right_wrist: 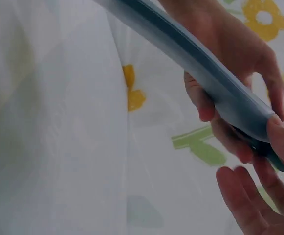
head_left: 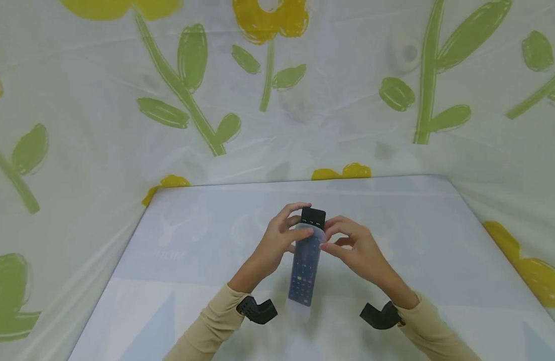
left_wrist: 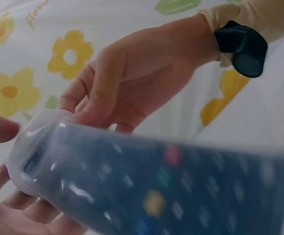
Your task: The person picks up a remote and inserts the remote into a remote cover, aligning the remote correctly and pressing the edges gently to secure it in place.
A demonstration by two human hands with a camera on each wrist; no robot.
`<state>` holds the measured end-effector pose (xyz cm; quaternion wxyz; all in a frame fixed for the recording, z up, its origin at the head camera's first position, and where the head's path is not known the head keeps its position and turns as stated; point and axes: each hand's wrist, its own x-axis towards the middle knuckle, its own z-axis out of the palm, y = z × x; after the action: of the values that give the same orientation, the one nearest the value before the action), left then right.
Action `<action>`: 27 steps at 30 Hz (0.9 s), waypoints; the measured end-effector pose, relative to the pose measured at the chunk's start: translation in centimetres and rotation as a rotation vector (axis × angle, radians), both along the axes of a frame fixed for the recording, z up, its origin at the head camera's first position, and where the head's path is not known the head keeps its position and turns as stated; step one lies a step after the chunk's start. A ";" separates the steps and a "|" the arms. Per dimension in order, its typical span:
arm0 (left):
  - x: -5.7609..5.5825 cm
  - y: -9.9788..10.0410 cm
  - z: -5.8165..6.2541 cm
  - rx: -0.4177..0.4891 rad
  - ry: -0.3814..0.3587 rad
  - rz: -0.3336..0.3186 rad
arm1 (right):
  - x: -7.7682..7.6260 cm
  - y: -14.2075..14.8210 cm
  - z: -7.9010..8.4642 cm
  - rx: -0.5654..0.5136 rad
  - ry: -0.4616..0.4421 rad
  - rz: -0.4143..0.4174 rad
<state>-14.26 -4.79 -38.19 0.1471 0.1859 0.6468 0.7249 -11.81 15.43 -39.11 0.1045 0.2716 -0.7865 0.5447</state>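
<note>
A dark remote control (head_left: pixel 303 271) in a translucent sleeve-like cover (head_left: pixel 308 235) is held upright, slightly tilted, above the table. Its black end (head_left: pixel 313 216) sticks out of the cover's top opening. My left hand (head_left: pixel 277 240) grips it from the left, the thumb across the front and the other fingers around the side and back. On the right, my right hand (head_left: pixel 356 245) pinches the cover's edge near the opening between thumb and fingers. Coloured buttons show through the cover (left_wrist: pixel 39 132) in the left wrist view. The right wrist view catches the remote control (right_wrist: pixel 190 54) edge-on.
Beneath the hands lies a white table (head_left: pixel 191 260) with a pale pattern. A white cloth (head_left: pixel 340 100) printed with yellow flowers and green leaves hangs behind and beside it. Each wrist wears a black band (head_left: pixel 258 310) over a beige sleeve (head_left: pixel 210 323).
</note>
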 end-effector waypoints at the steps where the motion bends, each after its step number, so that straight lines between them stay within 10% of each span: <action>1: -0.1 0.0 0.1 0.001 -0.005 -0.006 | 0.0 0.0 -0.1 0.019 0.033 -0.009; 8: -0.2 0.3 0.7 -0.048 0.021 0.002 | -0.4 0.3 -0.6 -0.060 0.341 0.060; 16: 0.1 0.7 0.2 -0.007 0.005 -0.008 | -0.7 0.8 0.5 -0.048 0.493 0.113; 27: 0.5 0.2 -0.6 0.056 0.011 -0.058 | -1.1 2.1 1.1 -0.063 0.377 0.114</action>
<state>-13.80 -4.63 -38.84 0.1592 0.2125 0.6213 0.7372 -12.93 17.49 -38.00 0.2274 0.4094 -0.7189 0.5137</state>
